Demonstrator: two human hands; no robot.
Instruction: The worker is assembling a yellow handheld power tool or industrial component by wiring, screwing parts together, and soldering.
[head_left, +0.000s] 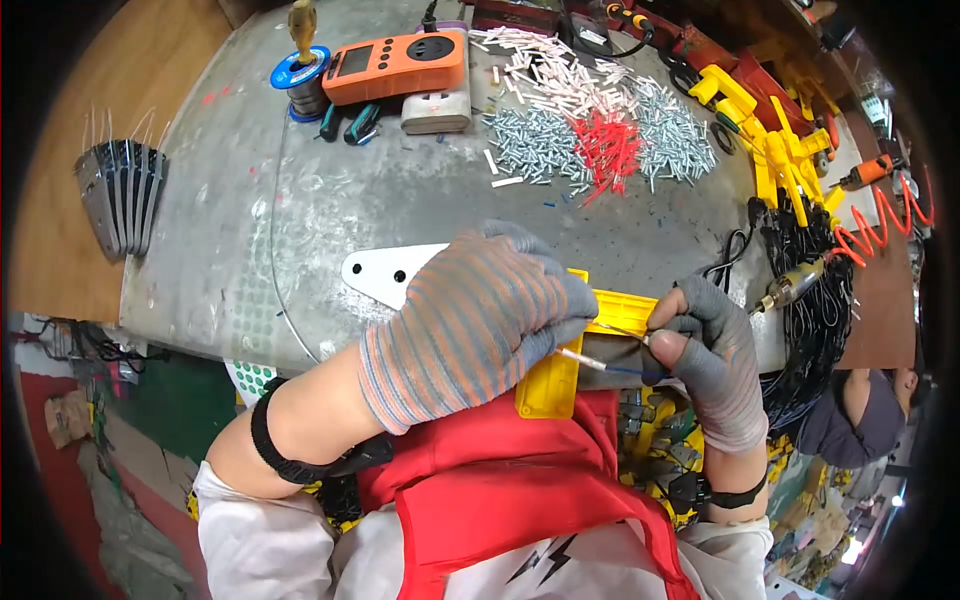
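Observation:
My left hand (480,320), in a grey striped glove, is closed around a yellow plastic housing (548,388); the back of the hand hides most of the grip. From under that hand a white tapered plate (378,276) with dark holes sticks out to the left. My right hand (705,355), gloved with bare fingertips, pinches a thin wire (622,331) beside the housing's ribbed yellow arm (622,312). A white sleeve (580,358) on a blue lead (630,371) runs between the two hands.
Piles of small screws (535,145), white sleeves (560,70) and red pieces (606,150) lie at the far side. An orange meter (395,68) and solder spool (303,90) stand far left. Yellow housings (785,150), black cables (805,300) and a screwdriver (790,285) crowd the right.

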